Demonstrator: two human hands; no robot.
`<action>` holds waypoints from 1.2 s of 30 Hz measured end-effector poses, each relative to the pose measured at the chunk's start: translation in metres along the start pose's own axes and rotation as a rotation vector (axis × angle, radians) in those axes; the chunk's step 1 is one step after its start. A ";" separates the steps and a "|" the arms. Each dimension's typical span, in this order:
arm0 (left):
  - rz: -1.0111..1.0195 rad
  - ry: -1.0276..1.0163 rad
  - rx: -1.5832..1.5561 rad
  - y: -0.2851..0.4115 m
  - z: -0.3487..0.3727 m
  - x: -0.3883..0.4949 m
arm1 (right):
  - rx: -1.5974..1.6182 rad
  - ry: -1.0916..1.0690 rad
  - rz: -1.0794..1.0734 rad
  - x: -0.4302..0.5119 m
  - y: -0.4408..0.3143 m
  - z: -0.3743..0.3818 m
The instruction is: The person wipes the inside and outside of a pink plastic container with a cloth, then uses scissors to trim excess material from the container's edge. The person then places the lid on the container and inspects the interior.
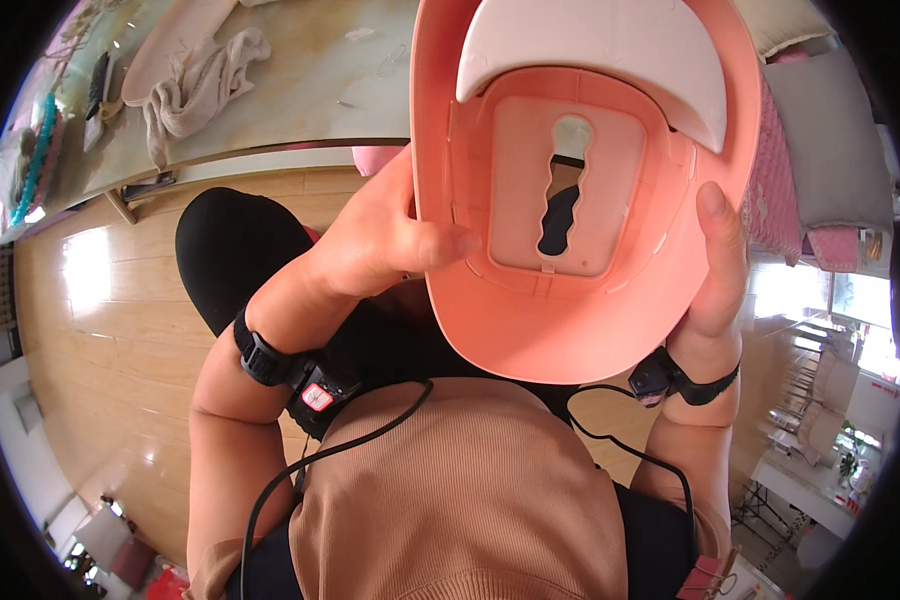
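A hollow pink plastic shell (532, 330) is held up in front of me, its inside facing the camera. A white crescent-shaped plastic panel (592, 37) spans its upper part. A paler pink panel with a wavy-edged slot (517, 187) forms its bottom, and my dark trousers show through the slot. My left hand (390, 232) grips the shell's left side, its thumb inside the rim. At the right rim, my right hand (720, 262) supports the shell with the thumb upright along the edge; its other fingers are hidden behind.
A marble-look table (307, 97) stands ahead, with a crumpled beige cloth (202, 90), a pink tray (165, 45) and a paper clip (392, 60) on it. A grey cushion (832, 142) lies at right. Black cables (330, 450) hang from both wrist devices.
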State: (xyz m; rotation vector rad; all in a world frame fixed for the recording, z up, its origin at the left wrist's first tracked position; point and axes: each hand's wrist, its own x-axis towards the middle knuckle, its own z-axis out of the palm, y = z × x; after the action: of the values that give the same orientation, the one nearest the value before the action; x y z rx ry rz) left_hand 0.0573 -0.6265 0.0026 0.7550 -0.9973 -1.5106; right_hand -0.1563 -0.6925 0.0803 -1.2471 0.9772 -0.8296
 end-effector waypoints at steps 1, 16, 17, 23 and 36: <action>0.006 -0.012 -0.008 0.000 -0.002 0.001 | 0.001 0.039 0.042 0.000 0.000 0.000; 0.124 0.144 -0.156 -0.009 -0.009 0.000 | -0.196 -0.193 -0.025 -0.008 0.007 -0.018; 0.135 0.158 -0.134 -0.010 -0.008 0.001 | -0.201 -0.151 0.004 -0.009 0.008 -0.018; 0.144 0.092 -0.151 -0.009 -0.008 0.002 | -0.150 -0.170 -0.038 -0.005 0.016 -0.024; 0.144 0.070 0.009 0.018 -0.009 0.022 | -0.130 -0.169 -0.173 0.015 0.020 -0.041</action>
State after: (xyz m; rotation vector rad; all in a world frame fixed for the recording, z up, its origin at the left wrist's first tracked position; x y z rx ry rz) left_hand 0.0693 -0.6503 0.0161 0.7227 -0.9856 -1.3476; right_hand -0.1893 -0.7186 0.0568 -1.5054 0.8051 -0.7892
